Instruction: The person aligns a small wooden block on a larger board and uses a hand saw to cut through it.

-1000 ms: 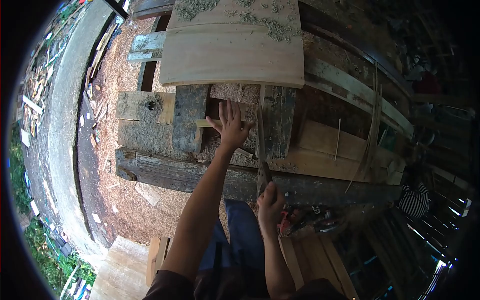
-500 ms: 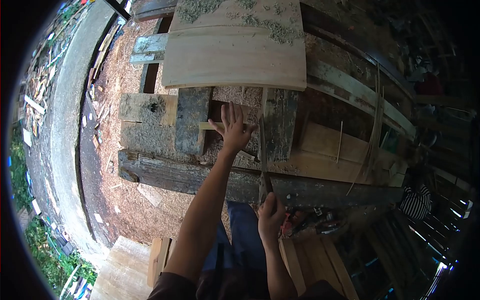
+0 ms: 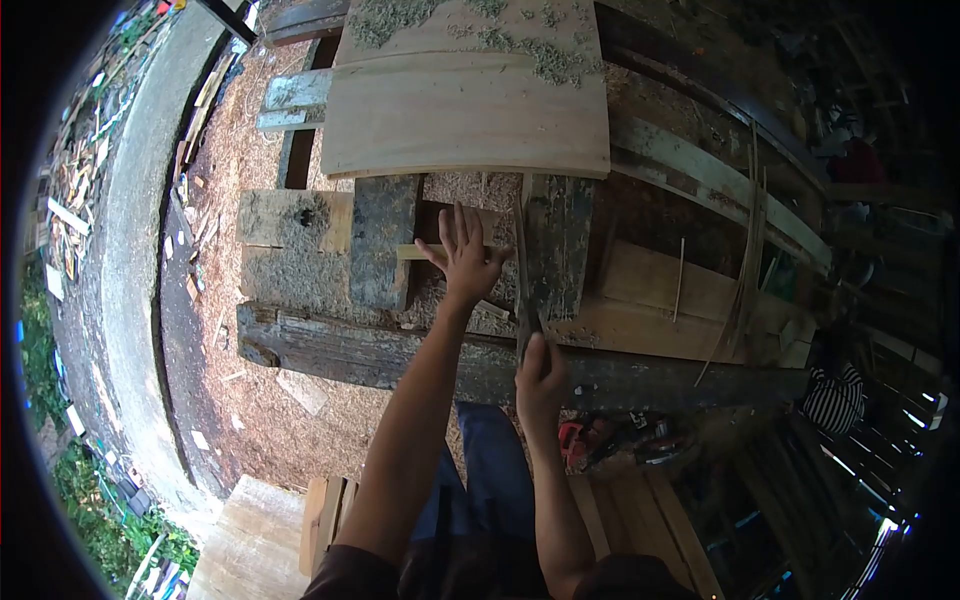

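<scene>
My left hand [image 3: 464,262] presses with spread fingers on a thin pale wood strip [image 3: 410,252], which lies across a dark weathered board [image 3: 385,240]. Wrapped round the handle of a handsaw [image 3: 522,270] is my right hand [image 3: 541,370]. The saw's narrow blade points away from me, just right of my left hand, beside a second dark board [image 3: 560,245]. Where the blade meets the strip, my left hand's fingertips and thumb are close by.
A wide pale panel [image 3: 465,120] with shavings lies beyond my hands. A long weathered beam [image 3: 400,358] crosses in front of me. Red tools [image 3: 580,440] lie right of my legs. Thin strips [image 3: 745,260] rest on boards at right, near a striped cloth [image 3: 835,400].
My right hand has moved forward, away from my body, with the saw. My left hand has stayed in nearly the same place on the strip.
</scene>
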A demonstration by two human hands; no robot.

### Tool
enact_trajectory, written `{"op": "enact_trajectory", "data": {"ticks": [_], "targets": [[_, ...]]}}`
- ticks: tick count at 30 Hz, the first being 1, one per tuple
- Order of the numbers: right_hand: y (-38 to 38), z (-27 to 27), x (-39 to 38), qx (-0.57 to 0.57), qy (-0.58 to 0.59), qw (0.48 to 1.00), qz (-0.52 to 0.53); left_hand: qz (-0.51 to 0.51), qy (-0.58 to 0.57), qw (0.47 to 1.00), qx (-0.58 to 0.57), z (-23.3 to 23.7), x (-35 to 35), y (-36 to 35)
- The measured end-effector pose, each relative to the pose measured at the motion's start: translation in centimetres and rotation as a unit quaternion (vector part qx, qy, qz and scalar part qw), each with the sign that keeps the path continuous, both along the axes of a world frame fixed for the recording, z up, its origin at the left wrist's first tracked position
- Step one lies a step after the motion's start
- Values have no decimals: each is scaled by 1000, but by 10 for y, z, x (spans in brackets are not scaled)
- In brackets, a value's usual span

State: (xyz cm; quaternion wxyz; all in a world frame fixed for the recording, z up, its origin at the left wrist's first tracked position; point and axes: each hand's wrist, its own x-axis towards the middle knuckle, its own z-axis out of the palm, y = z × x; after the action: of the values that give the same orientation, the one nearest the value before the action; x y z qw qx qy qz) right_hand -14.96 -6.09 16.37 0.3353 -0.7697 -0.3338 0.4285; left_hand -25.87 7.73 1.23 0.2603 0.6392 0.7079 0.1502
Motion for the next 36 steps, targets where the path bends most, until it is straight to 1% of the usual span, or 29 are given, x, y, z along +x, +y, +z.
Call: {"op": "enact_trajectory", "data": {"ticks": [2, 4, 7, 8, 9, 10, 11, 13, 17, 19, 23, 25, 26, 28, 31, 34, 35, 36], "targets": [[-18, 5, 1, 0, -10, 1000, 0, 10, -15, 1000, -5, -1, 1, -1], [-30, 18, 0, -3, 35, 999, -7, 6, -12, 1000, -7, -2, 0, 0], [2, -5, -1, 6, 4, 1000, -5, 3, 6, 1000, -10, -3, 1, 1], [0, -1, -1, 1, 3, 1000, -6, 1, 6, 1000, -15, -3, 4, -6], [3, 7, -5, 11, -11, 1000, 17, 4, 0, 1000, -19, -2, 4, -8], [12, 9, -11, 29, -24, 999, 40, 7, -3, 1000, -16, -2, 0, 1], [2, 9, -13, 32, -20, 998, 42, 9, 0, 1000, -12, -4, -3, 7], [-45, 16, -9, 12, 4, 1000, -14, -2, 7, 1000, 8, -7, -1, 0], [-30, -3, 1, -1, 17, 999, -27, -4, -6, 1000, -8, -2, -1, 0], [-11, -4, 1, 14, 110, 992, -63, 0, -7, 1000, -6, 1, 0, -1], [-34, 20, -1, -19, 118, 991, -53, 3, -12, 1000, 8, -2, 0, 0], [-39, 23, -3, 0, 168, 981, -92, -1, -1, 1000, 4, 0, -3, -1], [-35, 17, -1, -1, 166, 982, -94, -10, 7, 1000, 1, 0, -1, -2], [-20, -2, 4, -13, 89, 995, -50, -7, 9, 1000, -3, -1, 3, -1], [-24, 2, 3, -12, 73, 997, -25, 1, 9, 1000, -1, 0, -2, 1], [-39, 19, -2, -40, 86, 995, -33, 0, 1, 1000, 7, -2, 2, -1], [-29, 14, -3, -39, 87, 995, -32, 0, 9, 1000, 8, 2, 1, 0], [-12, 5, -3, -24, 40, 999, -15, 1, 9, 1000, 6, 5, 0, 0]]}}
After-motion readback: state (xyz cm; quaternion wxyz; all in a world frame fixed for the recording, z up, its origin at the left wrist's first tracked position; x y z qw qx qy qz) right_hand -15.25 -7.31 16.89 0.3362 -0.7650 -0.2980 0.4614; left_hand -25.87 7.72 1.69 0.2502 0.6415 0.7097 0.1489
